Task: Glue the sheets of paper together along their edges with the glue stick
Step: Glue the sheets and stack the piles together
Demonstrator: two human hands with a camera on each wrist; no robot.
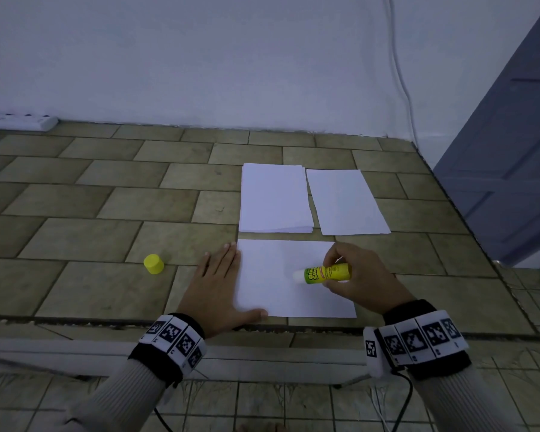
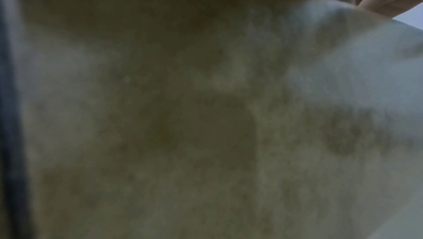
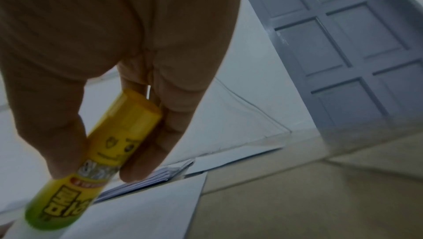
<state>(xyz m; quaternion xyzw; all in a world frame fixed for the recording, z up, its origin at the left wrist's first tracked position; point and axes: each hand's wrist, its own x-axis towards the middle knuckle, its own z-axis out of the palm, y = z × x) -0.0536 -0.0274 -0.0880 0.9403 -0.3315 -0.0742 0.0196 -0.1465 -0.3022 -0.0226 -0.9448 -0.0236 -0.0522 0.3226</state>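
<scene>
The glue stick (image 1: 326, 273), pinched in the right hand (image 1: 360, 277), is laid pointing to 9 o'clock over the sheet (image 1: 268, 288), whose 9 o'clock edge is pinned by the flat, spread left hand (image 1: 217, 286).

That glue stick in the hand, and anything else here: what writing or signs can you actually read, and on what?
Glue stick: green lettering, seemingly "Glue Stick", blurred in the head view.
Glue stick, right wrist view: large Korean letters, too blurred to read; a red band of print, too small; small drawn symbols, unclear.
Wristbands: black-and-white square code markers with tiny numbers below them, unreadable.
Sheets, cap: no text.
</scene>
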